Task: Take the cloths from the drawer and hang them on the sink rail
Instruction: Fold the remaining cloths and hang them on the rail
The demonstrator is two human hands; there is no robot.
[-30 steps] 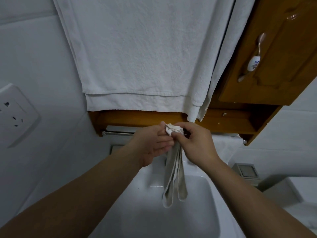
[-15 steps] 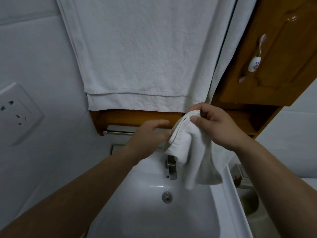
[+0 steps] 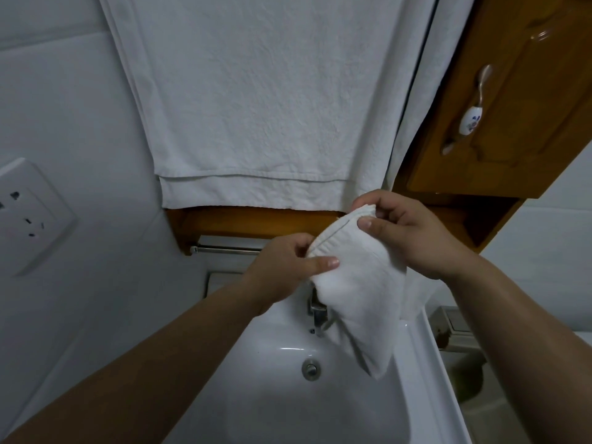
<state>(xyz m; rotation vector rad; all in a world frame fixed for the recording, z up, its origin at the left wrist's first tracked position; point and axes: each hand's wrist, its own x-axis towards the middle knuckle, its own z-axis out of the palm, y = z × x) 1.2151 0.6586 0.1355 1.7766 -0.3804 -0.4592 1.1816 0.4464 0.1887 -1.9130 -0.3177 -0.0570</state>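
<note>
Head view: both hands hold one white cloth (image 3: 358,283) above the basin. The left hand (image 3: 282,270) pinches the cloth's lower left end of the hemmed top edge, thumb lying across the front of the fabric and the other fingers curled behind it. The right hand (image 3: 413,232) pinches the upper right end of the same edge, thumb on the near face and fingers folded over the top. Between the two hands the hem runs taut on a slant, rising toward the right. The rest of the cloth hangs down in a folded, tapering drape, its lowest corner over the right part of the white sink (image 3: 262,405) and in front of the tap (image 3: 317,309), which it partly hides. The drain (image 3: 310,370) sits in the bowl below.

Just behind the left hand, a metal rail (image 3: 227,249) runs along the underside of a wooden shelf (image 3: 250,221); the cloth is near it, and whether it touches it cannot be told. Above the shelf a large white towel (image 3: 256,107) hangs flat against the wall, its double hem just over the wood. To the right stands a wooden cabinet door (image 3: 519,123) with a metal and ceramic handle (image 3: 471,120). On the left wall there is a white socket plate (image 3: 28,216). At the far right, beyond the sink's rim, some grey fittings show, too dim to name.
</note>
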